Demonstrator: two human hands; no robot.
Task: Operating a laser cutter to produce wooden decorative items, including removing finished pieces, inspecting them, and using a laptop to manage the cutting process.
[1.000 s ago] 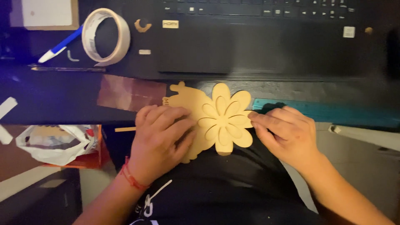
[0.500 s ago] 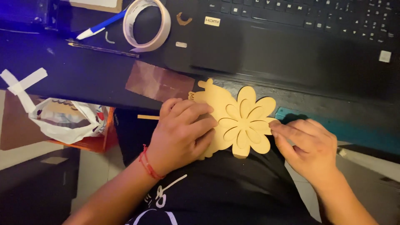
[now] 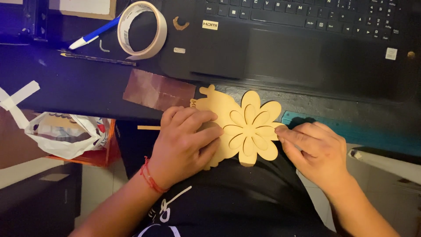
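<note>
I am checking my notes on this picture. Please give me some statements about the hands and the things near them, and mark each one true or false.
1. The left hand lies flat on the tan flower-shaped cutout. True.
2. The right hand holds the blue pen. False: its fingertips touch the cutout's right petal; the blue pen lies far off by the tape roll.
3. A black laptop sits above the cutout. True.
4. The tape roll rests on the keyboard. False: it lies left of the laptop.

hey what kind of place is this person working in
Probably a home desk used for crafts. An open black laptop sits on the dark desk, a roll of tape and a pen lie beside it, and both hands press a tan flower cutout at its edge.
</note>
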